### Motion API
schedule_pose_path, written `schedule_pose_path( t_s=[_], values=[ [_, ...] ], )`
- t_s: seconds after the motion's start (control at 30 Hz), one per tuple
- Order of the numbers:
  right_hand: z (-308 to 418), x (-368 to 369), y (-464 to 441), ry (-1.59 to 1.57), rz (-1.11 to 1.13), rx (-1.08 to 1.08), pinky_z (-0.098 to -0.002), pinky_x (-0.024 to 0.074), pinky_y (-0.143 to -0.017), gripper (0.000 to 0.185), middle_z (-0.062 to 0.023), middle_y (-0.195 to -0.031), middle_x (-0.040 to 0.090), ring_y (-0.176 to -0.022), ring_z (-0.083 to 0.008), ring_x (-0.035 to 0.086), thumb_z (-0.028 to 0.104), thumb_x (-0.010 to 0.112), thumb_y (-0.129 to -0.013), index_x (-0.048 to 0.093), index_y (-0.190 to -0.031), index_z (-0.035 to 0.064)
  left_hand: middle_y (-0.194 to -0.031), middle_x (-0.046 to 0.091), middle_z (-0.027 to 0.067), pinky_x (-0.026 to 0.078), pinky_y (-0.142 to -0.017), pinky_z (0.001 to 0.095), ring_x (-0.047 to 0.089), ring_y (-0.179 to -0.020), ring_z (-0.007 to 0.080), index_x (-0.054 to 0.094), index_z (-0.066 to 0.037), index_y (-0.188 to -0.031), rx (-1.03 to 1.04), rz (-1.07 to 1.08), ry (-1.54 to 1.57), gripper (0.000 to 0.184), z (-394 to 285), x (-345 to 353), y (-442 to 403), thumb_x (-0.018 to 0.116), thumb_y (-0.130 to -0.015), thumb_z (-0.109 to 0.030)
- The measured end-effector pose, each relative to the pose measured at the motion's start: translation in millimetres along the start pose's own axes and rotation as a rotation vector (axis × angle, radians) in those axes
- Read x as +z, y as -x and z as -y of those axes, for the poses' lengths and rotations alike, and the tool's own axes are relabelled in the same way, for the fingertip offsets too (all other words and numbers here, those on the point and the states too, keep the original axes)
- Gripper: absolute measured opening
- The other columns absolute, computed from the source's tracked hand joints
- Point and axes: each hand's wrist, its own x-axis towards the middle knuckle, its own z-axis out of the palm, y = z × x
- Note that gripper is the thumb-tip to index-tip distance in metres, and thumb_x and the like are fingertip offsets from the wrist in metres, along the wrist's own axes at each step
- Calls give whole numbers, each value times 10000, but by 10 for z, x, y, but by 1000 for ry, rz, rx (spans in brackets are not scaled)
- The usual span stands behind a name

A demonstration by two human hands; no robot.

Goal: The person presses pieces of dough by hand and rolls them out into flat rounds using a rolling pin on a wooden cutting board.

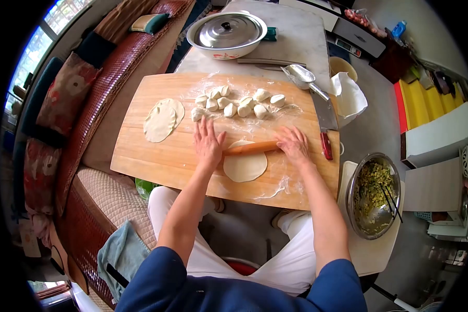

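Judging by the poses, a sheet of dough (246, 167) is being rolled out. It lies flat on the wooden board (135, 151), near the edge closest to the person; directions are taken from its centre, with twelve o'clock pointing away from the body.

The rolling pin (252, 148) is laid across the sheet's far part. Its right end is covered by the right hand (294, 145) at two o'clock, with fingers extended rather than curled around the wood. The left hand (209, 146) is spread flat at ten o'clock, by the pin's other end; how much of the pin is covered by that palm cannot be told.

At twelve o'clock, small dough pieces (245, 110) are scattered in loose flour, apparently unrolled. At ten o'clock, beyond the left hand, flat dough rounds (159, 122) are laid overlapping. A red-handled knife (325, 144) is set between two and three o'clock.

For the next move, light, even pressure from both palms seems to be called for, as does care that the thin sheet is not dragged or creased.
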Motion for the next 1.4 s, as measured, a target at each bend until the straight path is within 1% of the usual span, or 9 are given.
schedule_pose_path(
  t_s=[0.23,0.4,0.5,0.6,0.7,0.93,1.17,1.27,1.4],
  values=[
    [146,-289,771,-41,20,-75,-525,258,-1167,344,-38,-1450,529,-1391,-345,395,318,746,-837,710,-1162,212,-1600,298,133,231,-1182,545,229,-1483,400,392,-116,-1507,425,412,76,763,-244,-495,1013,660,-881,-461],
    [125,-87,-1,-15,-33,-107,-514,257,-1171,375,-28,-1429,544,-1388,-331,400,325,738,-835,686,-1190,217,-1607,295,114,203,-1197,538,208,-1493,375,382,-106,-1506,5,45,23,709,191,-1,-2,616,-928,-444],
    [-55,44,-79,-26,-18,-34,-500,261,-1172,387,-26,-1434,539,-1391,-324,397,333,737,-833,681,-1199,220,-1615,282,106,214,-1192,532,219,-1490,368,388,-103,-1501,26,-36,11,704,195,248,-205,616,-931,-448],
    [-67,-46,381,-58,34,-28,-494,259,-1174,384,-24,-1442,531,-1397,-319,391,337,732,-837,682,-1202,227,-1620,265,97,277,-1161,546,233,-1485,374,381,-124,-1514,281,227,-46,803,-178,-130,404,667,-868,-506],
    [69,-284,652,-45,65,-90,-501,254,-1175,378,-23,-1442,532,-1403,-320,384,332,731,-839,683,-1202,233,-1617,284,83,192,-1200,558,204,-1502,381,359,-188,-1537,413,461,69,865,-200,-494,970,681,-817,-544],
    [49,36,-172,-40,2,-22,-501,250,-1181,343,-41,-1428,546,-1410,-325,372,311,701,-882,688,-1222,271,-1628,253,89,194,-1199,554,195,-1498,370,346,-125,-1532,-64,12,0,726,202,144,-230,620,-921,-407],
    [57,-264,595,-14,64,-94,-507,269,-1171,360,-42,-1451,521,-1401,-332,386,259,745,-844,695,-1201,263,-1634,246,70,163,-1201,584,198,-1503,368,342,-192,-1543,402,500,74,838,-196,-478,1011,663,-850,-538],
    [226,-196,258,19,22,-114,-502,260,-1174,363,-47,-1461,513,-1415,-328,366,263,735,-851,694,-1211,269,-1616,276,117,157,-1198,572,203,-1492,395,360,-133,-1525,142,247,75,733,158,-98,631,646,-908,-407],
    [64,54,-260,-60,1,-28,-487,256,-1179,308,-49,-1464,515,-1420,-322,361,277,695,-877,694,-1182,231,-1595,308,138,212,-1185,533,233,-1481,376,399,-80,-1486,-36,-12,18,656,253,58,-218,571,-958,-430]
  ],
)
